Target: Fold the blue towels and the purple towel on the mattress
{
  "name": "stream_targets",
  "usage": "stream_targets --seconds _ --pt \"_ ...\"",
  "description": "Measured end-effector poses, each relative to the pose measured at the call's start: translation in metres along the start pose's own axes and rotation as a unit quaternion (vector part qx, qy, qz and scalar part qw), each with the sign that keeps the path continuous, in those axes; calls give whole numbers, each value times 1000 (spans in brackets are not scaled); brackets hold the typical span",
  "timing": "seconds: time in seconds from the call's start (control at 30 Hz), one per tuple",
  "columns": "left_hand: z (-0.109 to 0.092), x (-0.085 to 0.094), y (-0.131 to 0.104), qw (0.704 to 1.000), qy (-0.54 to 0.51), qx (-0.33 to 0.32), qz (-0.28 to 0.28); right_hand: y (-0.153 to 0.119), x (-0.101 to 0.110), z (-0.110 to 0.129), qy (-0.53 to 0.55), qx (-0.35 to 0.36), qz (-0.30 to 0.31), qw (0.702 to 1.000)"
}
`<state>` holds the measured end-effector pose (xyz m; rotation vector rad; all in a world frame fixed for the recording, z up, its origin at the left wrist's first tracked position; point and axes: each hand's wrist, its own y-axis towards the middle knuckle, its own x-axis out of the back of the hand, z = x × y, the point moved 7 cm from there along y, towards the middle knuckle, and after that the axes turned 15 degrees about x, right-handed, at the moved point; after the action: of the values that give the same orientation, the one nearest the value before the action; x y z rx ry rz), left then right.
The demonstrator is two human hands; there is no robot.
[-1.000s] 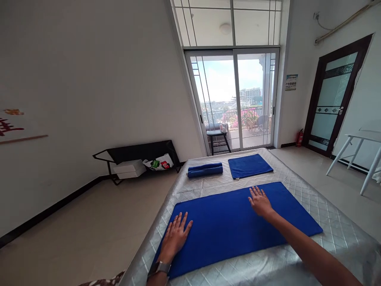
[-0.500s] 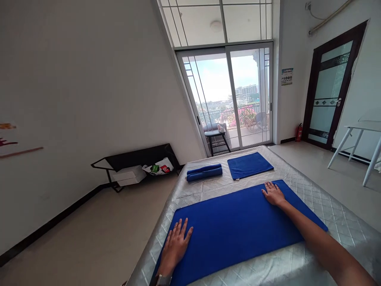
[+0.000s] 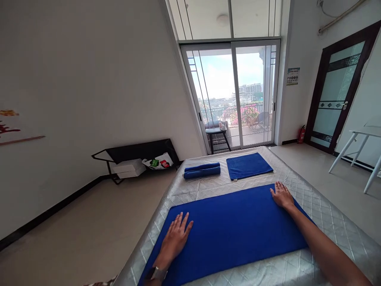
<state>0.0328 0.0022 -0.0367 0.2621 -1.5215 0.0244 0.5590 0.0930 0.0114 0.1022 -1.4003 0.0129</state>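
I see the left hand (image 3: 175, 235) spread flat at nine o'clock on one large blue cloth (image 3: 232, 234), the right hand (image 3: 282, 195) flat at two, fingers closer together, its forearm (image 3: 321, 244) covering the three-o'clock corner. Beyond, on silver quilting (image 3: 190, 190): one double blue roll (image 3: 202, 172) at eleven, one smaller blue cloth (image 3: 249, 166) at twelve.

No wording reads clearly. Toward two o'clock, a wall sign (image 3: 293, 76) bears small lettering (image 3: 293, 71) and round symbols (image 3: 295, 78); toward nine, red marks (image 3: 6, 129) on the wall (image 3: 104, 79) run out of view; toward eight, a white bag (image 3: 160, 160) shows illegible green and red patches (image 3: 154, 163).
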Motion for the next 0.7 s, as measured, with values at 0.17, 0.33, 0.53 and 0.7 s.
stream_targets --seconds 0.17,0.33,0.53,0.7 --pt "-134 27 18 985 -86 -147 -2 0 1 0 -7 4 -7 1000" --pt "-212 16 41 969 -98 -228 2 2 -2 -3 -5 14 -13 1000" --pt "-122 -2 64 994 -63 -89 27 3 -4 -6 -5 20 -20 1000" --pt "2 6 70 996 -20 80 34 1 1 -3 -9 11 -11 1000"
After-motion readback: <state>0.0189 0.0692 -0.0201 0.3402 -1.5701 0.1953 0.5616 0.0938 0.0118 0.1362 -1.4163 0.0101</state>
